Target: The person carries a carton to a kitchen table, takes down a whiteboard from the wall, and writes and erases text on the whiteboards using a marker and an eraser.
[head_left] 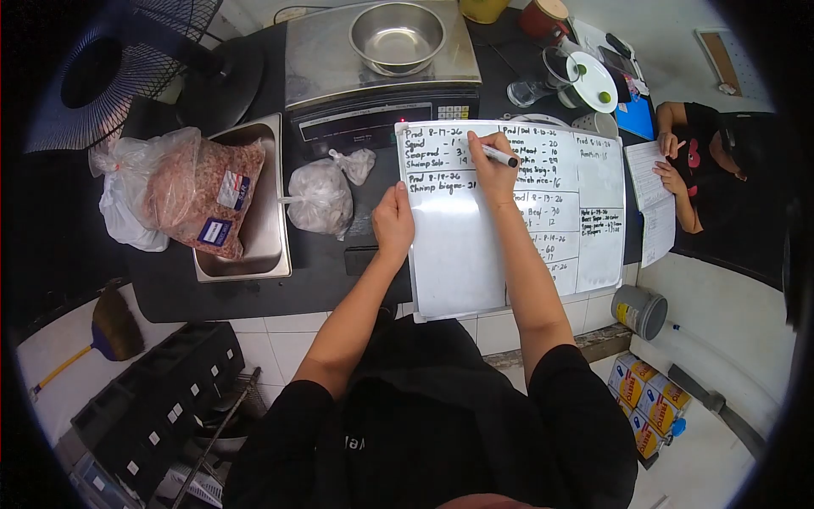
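A whiteboard [458, 254] with handwritten black lists and dates leans over the front of the dark counter. My left hand [393, 222] grips its left edge, with the fingers partly hidden behind the board. In my right hand [493, 170] is a black-and-white marker [500, 156], held over the upper middle of the board near the top-left list. The hand covers some of the writing, and the marker's tip is not clearly visible. Left of the board lie a tied plastic bag [320, 199] of pale contents and a smaller tied bag [356, 165].
A weighing scale [381, 93] bears a steel bowl [397, 38]. To the left, a large bag of ground meat [208, 191] rests in a steel pan [271, 263] near a fan [102, 68]. At right, another person [712, 170] leans over an open notebook [651, 182].
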A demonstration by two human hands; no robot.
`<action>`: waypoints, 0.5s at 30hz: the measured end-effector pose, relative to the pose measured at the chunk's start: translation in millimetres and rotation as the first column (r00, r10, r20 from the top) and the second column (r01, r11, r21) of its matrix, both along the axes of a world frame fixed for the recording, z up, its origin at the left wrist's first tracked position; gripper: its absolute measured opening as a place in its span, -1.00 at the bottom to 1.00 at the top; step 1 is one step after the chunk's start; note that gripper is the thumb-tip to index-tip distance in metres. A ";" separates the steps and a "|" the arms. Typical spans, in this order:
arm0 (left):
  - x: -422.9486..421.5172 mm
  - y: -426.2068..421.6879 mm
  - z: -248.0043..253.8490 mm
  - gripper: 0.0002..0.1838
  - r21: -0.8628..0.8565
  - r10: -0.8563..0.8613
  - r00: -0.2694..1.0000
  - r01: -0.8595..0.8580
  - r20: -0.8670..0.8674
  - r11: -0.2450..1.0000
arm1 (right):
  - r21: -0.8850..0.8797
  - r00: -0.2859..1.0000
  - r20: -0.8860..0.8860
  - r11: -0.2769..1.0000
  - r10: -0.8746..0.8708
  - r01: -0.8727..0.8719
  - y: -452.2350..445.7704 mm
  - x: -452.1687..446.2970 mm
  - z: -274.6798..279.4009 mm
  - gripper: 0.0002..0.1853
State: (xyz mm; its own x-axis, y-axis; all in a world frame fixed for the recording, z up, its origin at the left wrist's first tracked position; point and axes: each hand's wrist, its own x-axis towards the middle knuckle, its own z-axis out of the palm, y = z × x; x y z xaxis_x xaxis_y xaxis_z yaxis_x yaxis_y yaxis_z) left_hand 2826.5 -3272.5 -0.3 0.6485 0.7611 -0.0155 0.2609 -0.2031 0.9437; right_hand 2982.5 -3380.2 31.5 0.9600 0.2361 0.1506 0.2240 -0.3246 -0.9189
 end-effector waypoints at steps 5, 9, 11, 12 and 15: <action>0.6 -0.1 -3.5 -0.55 -0.013 0.005 1.000 -0.005 0.006 1.000 | 0.019 1.000 0.029 1.000 0.005 -0.006 -0.1 1.4 -3.3 -0.70; 0.4 0.3 -9.2 -0.55 -0.007 0.006 1.000 -0.006 0.015 1.000 | 0.032 1.000 0.011 0.999 -0.008 0.007 0.1 -0.5 -1.6 -0.70; 0.5 0.2 -10.8 -0.55 -0.001 0.004 1.000 -0.004 0.020 1.000 | 0.034 1.000 0.003 0.999 -0.010 0.010 -0.1 -0.4 -1.3 -0.70; 0.3 -0.2 -8.7 -0.55 -0.007 0.005 1.000 -0.005 0.017 1.000 | 0.012 1.000 0.012 1.000 -0.014 0.014 -0.1 0.0 -1.7 -0.70; 0.5 1.0 -9.0 -0.56 -0.001 0.001 1.000 -0.001 0.005 1.000 | -0.004 1.000 0.016 1.000 -0.014 0.014 0.4 0.5 -1.0 -0.70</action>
State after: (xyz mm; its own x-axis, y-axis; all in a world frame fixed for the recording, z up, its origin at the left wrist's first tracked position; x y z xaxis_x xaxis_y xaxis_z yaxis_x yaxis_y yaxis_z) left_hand 2827.0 -3271.4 -9.4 0.6477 0.7618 -0.0133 0.2566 -0.2017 0.9453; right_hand 2983.0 -3379.8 30.5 0.9608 0.2230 0.1650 0.2339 -0.3315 -0.9140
